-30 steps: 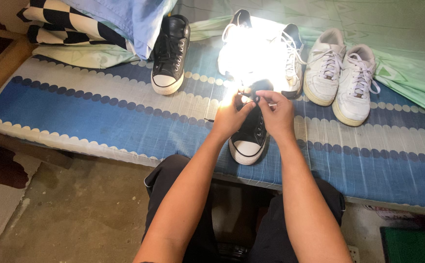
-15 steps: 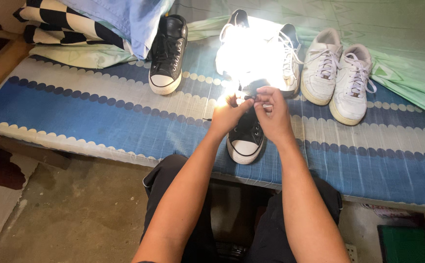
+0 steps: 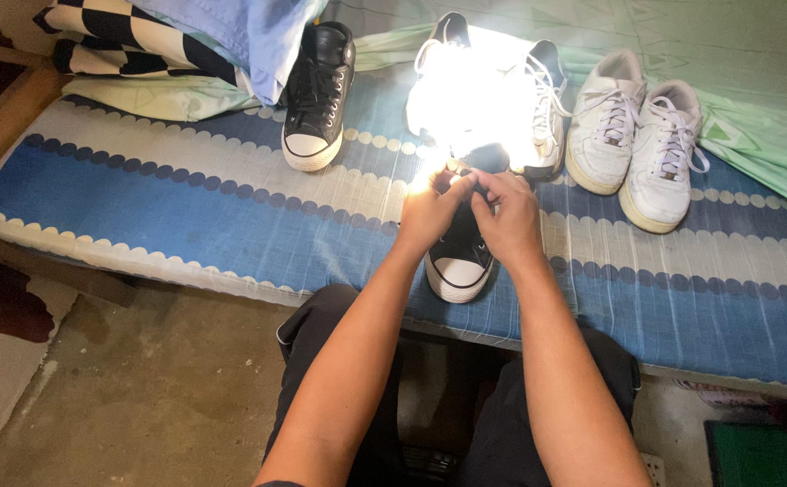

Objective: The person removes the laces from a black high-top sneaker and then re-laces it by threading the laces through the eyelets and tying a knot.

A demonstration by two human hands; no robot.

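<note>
A black high-top sneaker (image 3: 459,257) with a white toe cap lies on the blue striped mattress (image 3: 186,216), toe pointing toward me. My left hand (image 3: 428,215) and my right hand (image 3: 507,215) are both over its upper part, fingers pinched on its laces near the top eyelets. The shoe's collar is partly hidden by my hands and by strong glare.
The matching black sneaker (image 3: 317,99) stands further back on the left. A pair of sneakers (image 3: 492,95) sits washed out in a patch of sunlight, with a white pair (image 3: 637,135) to the right. Checkered and blue cloth (image 3: 168,36) is piled at the back left. Green sheet (image 3: 754,99) lies right.
My hands have stayed on the laces, with fingers shifting slightly at the top of the shoe. The view moved a little.
</note>
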